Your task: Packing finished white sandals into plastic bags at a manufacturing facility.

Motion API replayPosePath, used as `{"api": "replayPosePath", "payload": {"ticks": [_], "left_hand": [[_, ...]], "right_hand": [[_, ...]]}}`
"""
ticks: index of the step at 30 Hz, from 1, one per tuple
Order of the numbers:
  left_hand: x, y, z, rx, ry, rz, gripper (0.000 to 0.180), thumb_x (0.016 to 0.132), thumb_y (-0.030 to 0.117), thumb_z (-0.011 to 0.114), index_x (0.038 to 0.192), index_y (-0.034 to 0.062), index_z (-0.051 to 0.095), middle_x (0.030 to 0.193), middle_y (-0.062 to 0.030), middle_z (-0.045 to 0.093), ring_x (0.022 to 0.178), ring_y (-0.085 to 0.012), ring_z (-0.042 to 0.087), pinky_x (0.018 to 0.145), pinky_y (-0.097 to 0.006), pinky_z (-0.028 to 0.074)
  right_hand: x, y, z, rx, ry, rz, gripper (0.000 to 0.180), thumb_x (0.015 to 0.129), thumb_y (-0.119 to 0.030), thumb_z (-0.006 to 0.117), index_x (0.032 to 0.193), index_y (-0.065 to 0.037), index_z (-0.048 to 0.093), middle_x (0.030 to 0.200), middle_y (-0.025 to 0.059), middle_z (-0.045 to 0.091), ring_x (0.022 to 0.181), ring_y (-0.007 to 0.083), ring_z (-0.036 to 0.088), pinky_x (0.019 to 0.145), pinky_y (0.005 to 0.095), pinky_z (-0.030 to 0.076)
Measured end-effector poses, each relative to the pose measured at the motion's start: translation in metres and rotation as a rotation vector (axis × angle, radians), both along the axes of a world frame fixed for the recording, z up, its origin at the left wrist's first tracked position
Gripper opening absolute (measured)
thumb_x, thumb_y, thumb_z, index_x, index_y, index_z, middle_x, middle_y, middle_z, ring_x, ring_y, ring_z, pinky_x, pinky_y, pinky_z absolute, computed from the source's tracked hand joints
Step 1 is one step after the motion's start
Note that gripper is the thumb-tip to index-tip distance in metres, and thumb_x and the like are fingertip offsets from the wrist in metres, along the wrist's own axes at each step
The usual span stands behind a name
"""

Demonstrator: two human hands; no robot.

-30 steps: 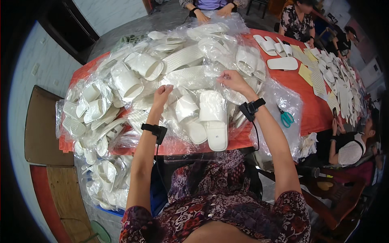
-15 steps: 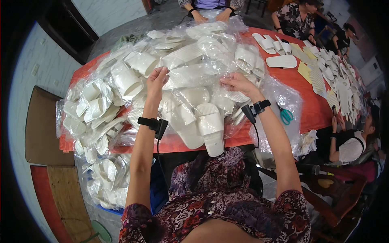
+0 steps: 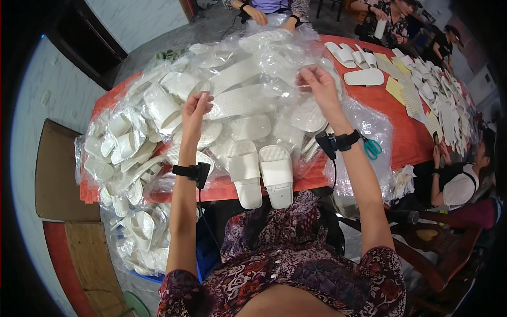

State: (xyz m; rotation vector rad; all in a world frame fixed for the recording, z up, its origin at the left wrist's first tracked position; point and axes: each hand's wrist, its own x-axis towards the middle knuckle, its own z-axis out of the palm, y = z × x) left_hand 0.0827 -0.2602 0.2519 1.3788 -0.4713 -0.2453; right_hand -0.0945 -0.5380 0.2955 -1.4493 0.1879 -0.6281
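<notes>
Now the pair of white slippers, the left slipper (image 3: 244, 171) and the right slipper (image 3: 276, 171), lies nearly side by side at the near table edge, toes toward 12 o'clock, heels jutting past the edge toward 6. Half a second ago they sat unevenly, the left one slanted and its heel further in; now the heels are almost level — which suggests the two are squared up as a pair.

Taking that pair as the dial's centre, the left hand (image 3: 196, 108) hovers toward 10–11 o'clock and the right hand (image 3: 322, 90) toward 1, both apart from the slippers. Their fingers curl toward the thumbs, but I cannot tell whether they meet or pinch clear film. Compared with the earlier frame, the right hand is higher and the gap between the hands wider.

Further out, the bagged slippers (image 3: 123, 145) heap toward 9–10, and the teal scissors (image 3: 372, 149) lie near 3. Past the pile at 12, a co-worker's hands (image 3: 258, 17) are now further apart — one is raised.
</notes>
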Motion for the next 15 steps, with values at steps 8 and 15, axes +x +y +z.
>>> {"api": "replayPosePath", "payload": {"ticks": [8, 15], "left_hand": [[-0.066, -0.019, 0.081, -0.033, -0.143, -0.060, 0.016, 0.090, 0.018, 0.059, 0.093, 0.0023, 0.060, 0.076, -0.0031, 0.062, 0.050, -0.0029, 0.045, 0.045, -0.017, 0.035], [-0.089, -0.022, 0.058, 0.087, 0.120, -0.372, 0.018, 0.089, 0.022, 0.061, 0.094, 0.0050, 0.058, 0.083, -0.0005, 0.061, 0.054, -0.0030, 0.046, 0.047, -0.017, 0.036]], "right_hand": [[-0.068, -0.019, 0.044, -0.116, -0.158, -0.331, 0.019, 0.092, -0.022, 0.057, 0.094, -0.003, 0.062, 0.063, -0.0053, 0.050, 0.049, 0.0014, 0.041, 0.044, 0.0182, 0.032], [-0.127, -0.020, 0.045, 0.032, 0.063, -0.361, 0.019, 0.093, -0.023, 0.055, 0.093, -0.004, 0.059, 0.058, -0.0082, 0.040, 0.045, 0.0006, 0.031, 0.039, 0.0195, 0.023]]}}
